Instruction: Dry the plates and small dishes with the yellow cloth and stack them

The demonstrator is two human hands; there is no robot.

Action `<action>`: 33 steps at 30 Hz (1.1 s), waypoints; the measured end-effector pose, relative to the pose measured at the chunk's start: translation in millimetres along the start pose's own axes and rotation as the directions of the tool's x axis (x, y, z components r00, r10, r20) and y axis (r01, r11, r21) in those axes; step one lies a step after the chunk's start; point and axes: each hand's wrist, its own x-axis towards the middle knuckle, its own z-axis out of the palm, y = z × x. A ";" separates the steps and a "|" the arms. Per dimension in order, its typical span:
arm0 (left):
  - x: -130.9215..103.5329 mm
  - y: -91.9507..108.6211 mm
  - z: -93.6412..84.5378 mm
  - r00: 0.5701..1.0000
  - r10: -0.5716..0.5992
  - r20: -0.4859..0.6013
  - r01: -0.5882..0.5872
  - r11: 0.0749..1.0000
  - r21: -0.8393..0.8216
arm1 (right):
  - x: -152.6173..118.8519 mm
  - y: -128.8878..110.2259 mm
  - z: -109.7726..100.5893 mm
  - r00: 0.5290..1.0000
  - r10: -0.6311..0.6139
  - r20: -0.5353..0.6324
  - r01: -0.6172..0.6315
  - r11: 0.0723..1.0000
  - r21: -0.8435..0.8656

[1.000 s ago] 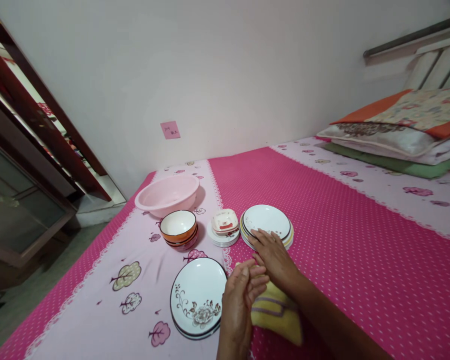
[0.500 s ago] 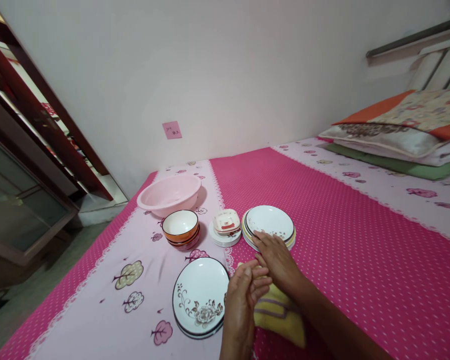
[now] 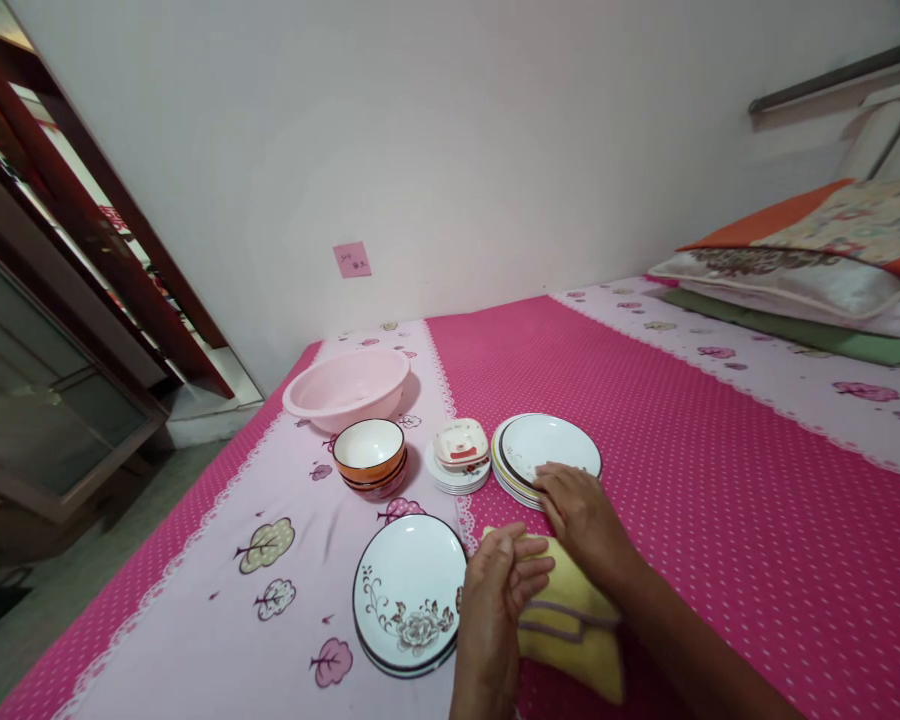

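My right hand (image 3: 581,515) is at the near rim of the top white plate (image 3: 551,447) on a stack of plates, its bent fingers over the edge; the thumb's grip is partly hidden. My left hand (image 3: 501,590) is open and holds nothing, palm turned inward and fingers stretched towards the right hand. It hovers above a folded yellow cloth (image 3: 570,650) and beside the right rim of two or so stacked flowered plates (image 3: 412,575) with dark rims.
Stacked orange bowls (image 3: 369,450) stand left of small plates (image 3: 457,480) topped by small square dishes (image 3: 461,440). Behind them is a pink basin (image 3: 345,390). Folded bedding and cushions (image 3: 817,280) lie at the right. A pink note (image 3: 352,260) is on the wall.
My right hand's fingers have bent further around the near rim of the top plate, which sits slightly further right on its stack. The left hand stays open. The view has shifted slightly.
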 end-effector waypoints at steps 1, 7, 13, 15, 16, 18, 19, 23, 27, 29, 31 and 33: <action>0.4 0.0 0.0 1.000 0.001 -0.001 -0.001 1.000 0.002 | 0.0 5.2 -2.5 0.999 0.032 -0.028 -0.032 0.999 -0.003; 2.5 -0.1 0.4 1.000 -0.005 -0.007 0.005 1.000 0.005 | -4.5 29.3 -11.1 0.989 0.136 -0.057 -0.134 0.990 0.032; 1.9 -2.3 -0.6 1.000 -0.004 -0.013 0.004 1.000 0.003 | -9.8 33.4 -8.3 0.986 0.166 -0.018 -0.163 0.979 0.126; 2.0 -2.6 0.1 1.000 -0.007 -0.022 0.007 1.000 -0.003 | -9.3 33.3 -6.7 0.985 0.172 -0.009 -0.168 0.973 0.156; 2.0 -2.6 0.6 1.000 -0.009 -0.029 0.009 1.000 -0.005 | -8.8 33.2 -6.0 0.984 0.176 -0.008 -0.172 0.971 0.168; 2.0 -2.2 1.8 0.999 -0.012 -0.037 0.011 1.000 -0.006 | -7.3 33.0 -5.0 0.983 0.185 -0.009 -0.180 0.966 0.184; 2.0 -2.0 2.3 0.999 -0.010 -0.038 0.010 1.000 -0.005 | -6.5 32.8 -4.8 0.982 0.188 -0.009 -0.183 0.965 0.188; 1.5 -1.8 2.9 0.999 -0.006 -0.039 0.006 1.000 -0.002 | -3.8 32.2 -5.0 0.980 0.197 -0.009 -0.192 0.961 0.199; 1.6 -2.6 2.5 0.999 -0.006 -0.040 0.006 1.000 -0.001 | -2.4 31.8 -4.7 0.976 0.217 -0.014 -0.209 0.955 0.209; 1.8 -3.1 2.6 0.999 -0.009 -0.038 0.009 1.000 -0.002 | -2.3 31.6 -3.7 0.974 0.227 -0.018 -0.218 0.953 0.213; 1.9 -3.3 2.9 0.999 -0.008 -0.040 0.008 1.000 -0.003 | -2.5 31.1 -2.9 0.971 0.237 -0.026 -0.226 0.950 0.215; 2.1 -3.5 3.2 0.999 -0.006 -0.048 0.006 1.000 -0.006 | -2.4 29.8 -3.9 0.968 0.246 -0.040 -0.232 0.947 0.220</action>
